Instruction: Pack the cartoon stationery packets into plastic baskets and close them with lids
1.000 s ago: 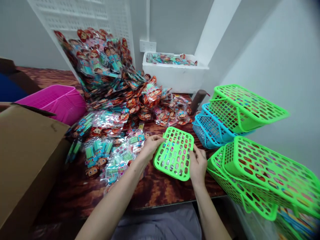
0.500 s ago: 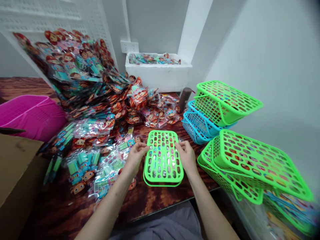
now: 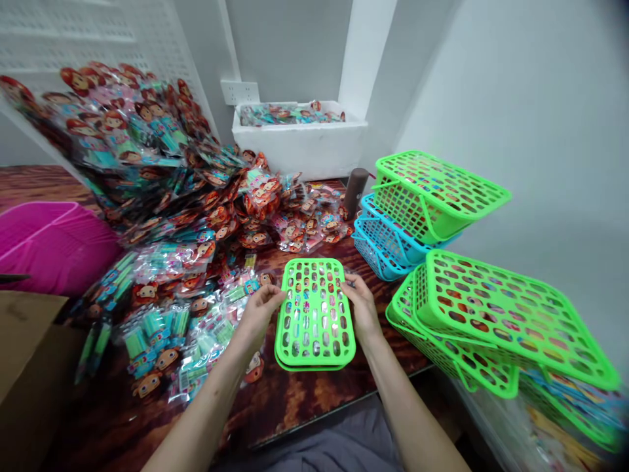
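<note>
A small green plastic basket (image 3: 316,314) with a perforated lid sits in front of me, and colourful packets show through its holes. My left hand (image 3: 260,311) pinches the left rim with thumb and fingers. On the opposite side, my right hand (image 3: 362,307) has its fingers closed around the rim, partly hidden by the lid. Left of the basket lie clear packets (image 3: 201,347) with cartoon-figure cards and pale green pieces inside.
A large pile of similar packets (image 3: 221,203) spills from a tipped white crate (image 3: 194,72). Behind stands a white foam box (image 3: 299,147). Stacked green baskets (image 3: 511,314) and blue baskets (image 3: 388,239) stand at right; a pink basket (image 3: 54,242) and cardboard box (image 3: 29,341) at left.
My view has turned slightly to the right. The green basket's front handle now shows less below the lid. Both hands stay on its sides, the right one slightly lower around the rim.
</note>
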{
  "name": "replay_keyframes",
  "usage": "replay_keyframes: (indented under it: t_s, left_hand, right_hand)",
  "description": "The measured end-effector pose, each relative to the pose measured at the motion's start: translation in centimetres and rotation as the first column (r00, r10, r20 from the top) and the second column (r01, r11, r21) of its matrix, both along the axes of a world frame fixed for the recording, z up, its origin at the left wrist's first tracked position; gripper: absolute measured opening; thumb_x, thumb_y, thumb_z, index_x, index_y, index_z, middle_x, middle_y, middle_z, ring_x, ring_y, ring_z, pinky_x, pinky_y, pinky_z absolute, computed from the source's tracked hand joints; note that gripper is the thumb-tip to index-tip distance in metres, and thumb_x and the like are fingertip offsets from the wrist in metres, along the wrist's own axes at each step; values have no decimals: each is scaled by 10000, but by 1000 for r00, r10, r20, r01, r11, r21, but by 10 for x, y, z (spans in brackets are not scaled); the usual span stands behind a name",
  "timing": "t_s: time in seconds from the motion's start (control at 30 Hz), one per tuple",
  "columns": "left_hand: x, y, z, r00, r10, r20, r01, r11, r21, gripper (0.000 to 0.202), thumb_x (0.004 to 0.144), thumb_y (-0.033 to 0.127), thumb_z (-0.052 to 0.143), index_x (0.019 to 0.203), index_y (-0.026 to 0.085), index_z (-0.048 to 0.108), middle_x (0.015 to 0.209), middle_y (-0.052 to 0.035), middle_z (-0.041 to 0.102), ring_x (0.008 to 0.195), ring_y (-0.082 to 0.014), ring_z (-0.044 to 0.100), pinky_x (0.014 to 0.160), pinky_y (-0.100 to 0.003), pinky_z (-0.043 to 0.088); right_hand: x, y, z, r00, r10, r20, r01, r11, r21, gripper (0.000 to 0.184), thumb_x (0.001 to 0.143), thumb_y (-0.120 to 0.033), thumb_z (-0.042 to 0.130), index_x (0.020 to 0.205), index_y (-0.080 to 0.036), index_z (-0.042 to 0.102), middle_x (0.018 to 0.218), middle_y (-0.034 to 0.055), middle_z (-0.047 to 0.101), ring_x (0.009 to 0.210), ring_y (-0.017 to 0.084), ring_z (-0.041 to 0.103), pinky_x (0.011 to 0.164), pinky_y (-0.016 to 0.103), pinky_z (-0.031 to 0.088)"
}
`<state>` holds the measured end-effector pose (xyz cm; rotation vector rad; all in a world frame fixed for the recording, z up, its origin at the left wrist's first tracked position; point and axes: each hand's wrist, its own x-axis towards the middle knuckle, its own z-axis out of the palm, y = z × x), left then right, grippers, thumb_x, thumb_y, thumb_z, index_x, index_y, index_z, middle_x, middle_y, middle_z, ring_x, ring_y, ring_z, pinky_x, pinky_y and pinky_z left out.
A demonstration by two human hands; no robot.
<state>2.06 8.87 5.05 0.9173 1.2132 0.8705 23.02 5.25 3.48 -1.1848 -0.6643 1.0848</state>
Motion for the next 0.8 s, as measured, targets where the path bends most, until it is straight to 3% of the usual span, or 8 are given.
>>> replay_keyframes:
  t_s: [0.1,0.2,0.3,0.43,0.5,0.7,0.8]
  left_hand:
    - [-1,3,4,1000,-24,-12,24,1000,17,487,532,505,847,718,178,537,598,53,541,492,-90,492,436,-179,351]
    - [-2,5,4,999,-38,-16,38,999,28,493,513,498,856,705,178,534,596,53,537,496,-92,496,432,-180,355]
    - [-3,6,2,999,-40,-16,40,999,30,490,522,505,849,710,178,536,593,55,533,481,-87,486,426,-180,353]
    - [-3,5,-1,999,-42,-11,43,999,27,489,522,510,849,708,176,543,588,55,528,466,-85,479,430,-189,361]
    - [-2,4,-3,999,-34,-8,35,999,32,494,519,508,852,719,173,550,613,50,541,488,-87,492,451,-194,380]
    - [4,1,-10,1000,5,-13,-4,995,98,468,596,529,803,770,176,550,676,38,558,563,-105,523,504,-206,405]
    - [8,0,-14,999,40,-37,-33,986,165,457,616,523,782,811,186,542,701,37,565,601,-119,542,527,-210,408]
  right_hand:
    - [9,10,2,930,43,366,-1,993,-114,192,718,-404,625,797,-231,595,687,-21,649,699,203,600,670,305,439]
    - [17,30,4,753,-19,658,125,986,-114,170,708,-396,608,764,-236,593,797,8,638,791,215,579,754,333,426]
    - [20,53,0,794,-77,603,134,990,-50,212,688,-397,617,822,-236,645,912,32,649,864,215,578,782,327,431]
    - [19,69,-15,880,-19,474,67,994,-84,260,716,-469,578,652,-221,621,595,-25,562,611,175,519,592,286,392]
    - [18,71,-21,905,-39,423,74,995,-67,314,714,-511,590,638,-208,623,576,-24,565,593,166,509,570,277,384]
    - [20,67,-24,955,-74,286,67,997,35,388,674,-516,658,854,-180,727,827,46,723,762,202,622,729,324,491]
    - [20,65,-24,960,-86,265,71,995,66,383,678,-502,668,865,-177,742,873,58,738,798,203,633,776,338,498]
